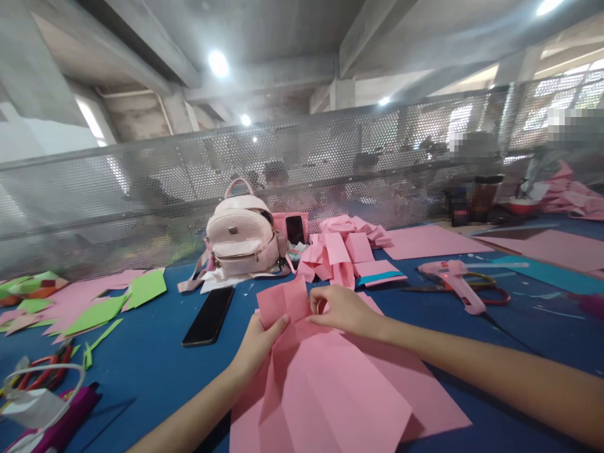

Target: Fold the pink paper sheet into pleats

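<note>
A large sheet of pink paper [325, 390] with fold lines lies before me, its far end lifted and bent. My left hand [264, 336] grips the raised part from the left, thumb on top. On the other side, my right hand [346, 308] has its thumb and index finger pinched at the paper's edge near a crease. The raised flap [285, 299] stands up between the hands. Under the folded piece, more pink paper [438, 409] spreads to the right. A black phone [208, 316] lies left of my left hand.
Behind stands a pale pink backpack [243, 236], with a heap of folded pink pieces [342, 245] beside it. A pink glue gun [455, 283] and scissors [488, 289] lie right. Green paper [147, 289], pliers [51, 368] and a white charger [35, 406] occupy the left. A perforated metal screen [189, 170] borders the table.
</note>
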### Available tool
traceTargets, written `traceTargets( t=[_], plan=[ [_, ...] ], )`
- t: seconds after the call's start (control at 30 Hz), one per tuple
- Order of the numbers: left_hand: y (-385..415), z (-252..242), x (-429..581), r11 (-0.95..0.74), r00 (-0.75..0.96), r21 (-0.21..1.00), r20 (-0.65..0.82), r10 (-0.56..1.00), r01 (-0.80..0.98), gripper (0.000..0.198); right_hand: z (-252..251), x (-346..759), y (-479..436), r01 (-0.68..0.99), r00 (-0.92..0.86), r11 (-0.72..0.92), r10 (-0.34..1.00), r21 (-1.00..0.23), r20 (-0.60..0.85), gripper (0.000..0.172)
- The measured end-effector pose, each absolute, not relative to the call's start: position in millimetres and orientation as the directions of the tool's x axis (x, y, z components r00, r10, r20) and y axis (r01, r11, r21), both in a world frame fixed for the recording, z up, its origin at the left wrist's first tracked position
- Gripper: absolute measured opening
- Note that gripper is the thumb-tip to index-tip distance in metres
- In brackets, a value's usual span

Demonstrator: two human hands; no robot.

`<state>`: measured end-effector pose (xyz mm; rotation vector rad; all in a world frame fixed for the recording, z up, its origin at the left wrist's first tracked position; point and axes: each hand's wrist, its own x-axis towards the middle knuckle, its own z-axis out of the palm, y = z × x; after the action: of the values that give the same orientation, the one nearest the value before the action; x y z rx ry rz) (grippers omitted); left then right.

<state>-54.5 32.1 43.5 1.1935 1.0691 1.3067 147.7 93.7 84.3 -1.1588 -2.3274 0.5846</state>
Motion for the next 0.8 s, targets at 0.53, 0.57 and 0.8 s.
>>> traceTargets(
  t=[0.53,0.57,0.8],
  plan=[
    [36.0,46.5,-64.3,0.011,0.161,0.998,0.0,0.987,-0.069,0.051,75.4,145.9,113.9,0.694,-0.625,0.518,0.778,-0.5,-0.062,0.026],
    [36.0,47.5,-64.6,0.017,0.163,0.998,-0.007,0.987,-0.058,0.051,78.6,146.1,111.9,0.696,-0.625,0.512,0.777,-0.503,-0.074,0.025],
    [36.4,49.9,-59.8,0.016,0.13,1.0,-0.013,0.991,-0.023,0.058,97.7,144.1,97.7,0.669,-0.623,0.493,0.78,-0.556,-0.059,0.022]
  ],
)
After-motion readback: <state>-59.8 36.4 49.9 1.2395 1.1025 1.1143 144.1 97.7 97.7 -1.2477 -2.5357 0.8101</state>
